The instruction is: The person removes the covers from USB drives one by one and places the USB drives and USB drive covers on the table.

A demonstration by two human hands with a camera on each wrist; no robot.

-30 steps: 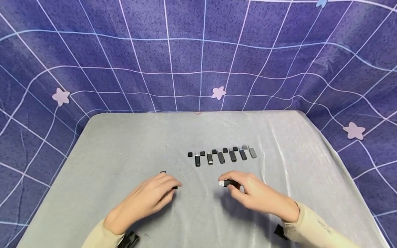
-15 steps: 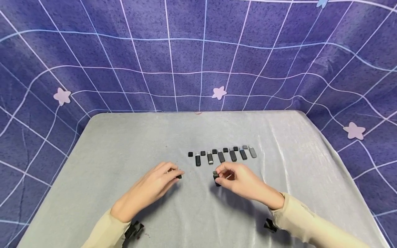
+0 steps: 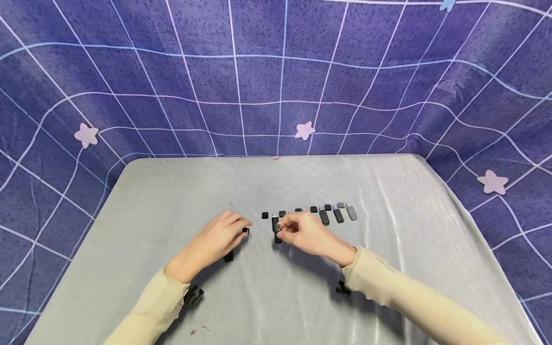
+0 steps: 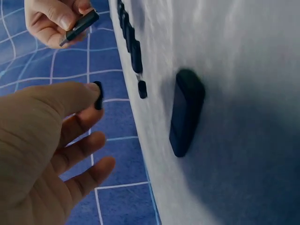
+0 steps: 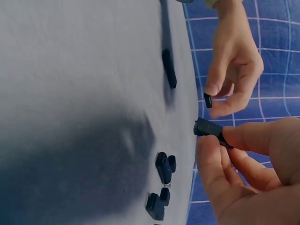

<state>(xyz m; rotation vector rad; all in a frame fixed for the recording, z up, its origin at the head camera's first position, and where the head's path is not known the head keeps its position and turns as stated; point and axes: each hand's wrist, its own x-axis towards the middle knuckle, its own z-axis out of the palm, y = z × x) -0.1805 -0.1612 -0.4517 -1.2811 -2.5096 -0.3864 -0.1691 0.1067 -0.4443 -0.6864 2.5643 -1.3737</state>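
Note:
Between thumb and fingertip my left hand (image 3: 215, 244) pinches a small black USB cap (image 4: 98, 95). My right hand (image 3: 308, 234) holds a black USB stick (image 5: 208, 127) by its body, a little above the cloth; its metal plug (image 4: 63, 42) shows in the left wrist view. Stick and cap are apart. Below my left hand another black USB stick (image 4: 187, 112) lies on the cloth, partly hidden in the head view. Beyond my right hand runs a row of uncapped sticks, such as a black one (image 3: 324, 216) and a grey one (image 3: 351, 212), some hidden by the hand.
Loose caps lie by the row's sticks, including a black cap (image 3: 265, 215) at its left end. Grey cloth covers the table (image 3: 194, 187). A purple gridded curtain (image 3: 258, 76) with stars stands behind and at both sides. Black wrist devices (image 3: 343, 288) hang under both sleeves.
My right hand has moved left and away from me with the stick, which has turned upright in view. My left hand has moved forward with the cap, uncovering the stick beneath it.

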